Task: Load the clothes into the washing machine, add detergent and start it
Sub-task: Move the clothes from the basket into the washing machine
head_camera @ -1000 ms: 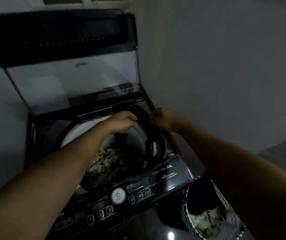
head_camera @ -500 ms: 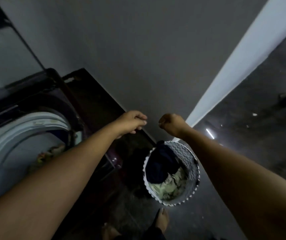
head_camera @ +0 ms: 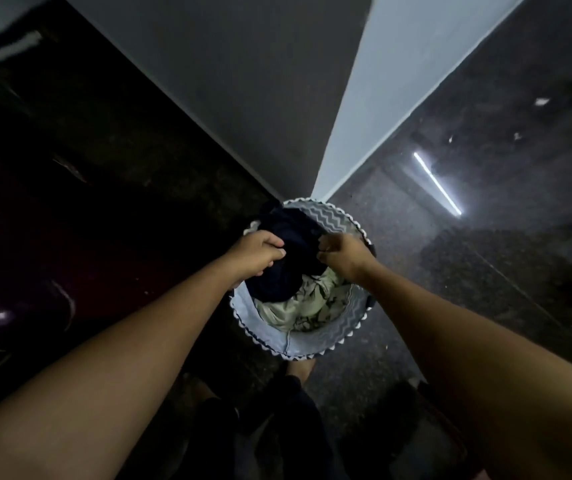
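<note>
A round laundry basket [head_camera: 341, 336] with a zigzag pattern stands on the floor below me. A dark navy garment [head_camera: 291, 261] lies on top of the pile, and a pale green patterned cloth [head_camera: 307, 306] lies under it. My left hand [head_camera: 255, 252] grips the navy garment at its left edge. At the garment's right edge, my right hand [head_camera: 341, 254] pinches the fabric. The washing machine [head_camera: 18, 265] is a dark shape along the left side, its tub out of view.
A grey wall [head_camera: 243, 98] with a pale corner edge [head_camera: 381, 98] rises behind the basket. Dark speckled floor [head_camera: 468, 254] spreads to the right with a light reflection. My bare foot [head_camera: 300, 368] shows just below the basket.
My view swung from the machine's tub down to the basket. Both hands dropped from above the machine into the basket and took hold of the navy garment.
</note>
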Demonstrator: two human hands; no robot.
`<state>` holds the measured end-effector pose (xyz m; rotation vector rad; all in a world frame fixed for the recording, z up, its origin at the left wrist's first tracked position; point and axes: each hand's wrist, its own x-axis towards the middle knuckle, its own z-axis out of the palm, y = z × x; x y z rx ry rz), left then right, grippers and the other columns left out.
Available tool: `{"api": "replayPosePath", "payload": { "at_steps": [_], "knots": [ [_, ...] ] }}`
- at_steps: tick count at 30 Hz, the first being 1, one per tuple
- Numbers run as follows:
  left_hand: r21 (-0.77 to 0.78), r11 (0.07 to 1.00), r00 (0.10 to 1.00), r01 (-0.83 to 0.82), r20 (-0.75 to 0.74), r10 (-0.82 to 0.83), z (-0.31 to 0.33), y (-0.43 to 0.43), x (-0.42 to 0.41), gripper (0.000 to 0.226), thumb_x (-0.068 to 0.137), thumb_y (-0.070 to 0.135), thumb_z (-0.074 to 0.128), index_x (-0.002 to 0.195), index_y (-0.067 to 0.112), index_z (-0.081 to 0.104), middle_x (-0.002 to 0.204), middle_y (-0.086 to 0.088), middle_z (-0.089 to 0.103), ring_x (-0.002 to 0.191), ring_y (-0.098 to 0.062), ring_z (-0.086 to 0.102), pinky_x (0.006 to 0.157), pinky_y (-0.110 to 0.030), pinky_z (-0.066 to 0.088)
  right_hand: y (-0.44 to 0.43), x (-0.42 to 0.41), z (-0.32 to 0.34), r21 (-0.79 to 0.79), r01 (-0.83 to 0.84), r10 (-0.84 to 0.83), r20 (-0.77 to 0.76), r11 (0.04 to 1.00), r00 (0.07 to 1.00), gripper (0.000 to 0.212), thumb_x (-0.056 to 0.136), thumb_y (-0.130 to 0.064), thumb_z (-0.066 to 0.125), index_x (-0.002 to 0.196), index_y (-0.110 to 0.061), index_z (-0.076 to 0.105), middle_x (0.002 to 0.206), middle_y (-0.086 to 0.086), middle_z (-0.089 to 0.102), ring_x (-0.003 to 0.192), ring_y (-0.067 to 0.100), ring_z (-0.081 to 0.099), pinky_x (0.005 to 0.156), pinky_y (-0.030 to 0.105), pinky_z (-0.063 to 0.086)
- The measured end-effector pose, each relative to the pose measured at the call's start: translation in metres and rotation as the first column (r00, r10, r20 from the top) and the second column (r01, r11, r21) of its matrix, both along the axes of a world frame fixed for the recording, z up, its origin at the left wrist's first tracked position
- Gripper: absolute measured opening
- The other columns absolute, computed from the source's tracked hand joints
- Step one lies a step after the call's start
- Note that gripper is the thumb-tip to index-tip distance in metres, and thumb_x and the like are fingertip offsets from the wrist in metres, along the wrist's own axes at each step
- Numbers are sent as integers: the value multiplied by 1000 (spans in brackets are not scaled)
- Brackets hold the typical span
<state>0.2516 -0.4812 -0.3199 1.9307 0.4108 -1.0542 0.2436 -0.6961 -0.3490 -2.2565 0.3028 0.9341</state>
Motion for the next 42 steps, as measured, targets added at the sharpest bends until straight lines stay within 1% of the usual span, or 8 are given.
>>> {"api": "replayPosePath", "payload": {
  "at_steps": [11,18,22,27,31,35,38,42],
  "knots": [
    [133,937,933,-324,-118,339,-158,-10,-15,83,77,31,71,148,30,27,138,-4,51,116,-27,58,88,-46,58,30,4,-118,118,-63,42,174,991,984,107,78,-48,76,159,-32,9,158,7,40,139,31,45,110,45,44],
    [192,913,926,-360,-45,374,-185,-2,-19,105,76,16,78,155,36,12,129,4,52,103,-21,63,80,-37,60,24,-22,-164,166,-4,34,-180,986,983,33,90,-48,66,115,-27,70,112,2,73,107,27,67,95,41,55],
    [216,936,956,-279,-31,292,-176,4,-16,78,83,25,77,150,20,37,137,-5,58,118,-25,59,93,-35,54,8,-41,-160,216,93,-17,-333,972,943,29,90,-42,72,69,-24,64,71,-5,63,73,19,64,67,30,48],
    [65,958,960,-280,24,279,-144,-3,-16,43,81,40,75,117,19,65,114,0,72,98,-18,68,74,-30,56,-8,-51,-148,122,440,-430,-97,890,897,45,88,-47,68,124,-22,60,120,2,69,110,24,64,98,43,53],
    [42,992,974,-122,199,112,-114,-27,-45,61,62,63,76,109,26,69,105,3,65,98,-16,66,89,-42,57,2,-36,-121,141,473,-486,70,870,871,64,81,-76,57,119,-24,61,118,1,69,112,21,65,100,43,51],
    [-145,989,974,-38,215,69,-83,-50,-70,65,67,50,85,125,27,67,119,2,54,115,-11,55,98,-24,47,7,-15,-98,415,649,-574,-305,638,760,68,74,-66,75,120,-18,62,112,-2,73,103,10,70,93,29,56],
    [-359,918,978,-170,50,201,-71,-48,-77,48,79,19,83,124,19,68,120,-1,70,113,-12,65,94,-24,52,-1,-12,-97,410,631,-542,-322,659,776,25,87,-28,78,97,-9,65,84,2,71,74,13,68,65,24,54],
    [-394,763,849,-513,-99,519,-65,-31,-72,41,81,9,76,121,12,67,116,-9,74,110,-22,69,96,-37,54,-14,-14,-100,227,461,-462,-50,858,885,19,87,-21,73,103,-13,65,94,2,71,84,21,66,82,40,57]
  ]
}}
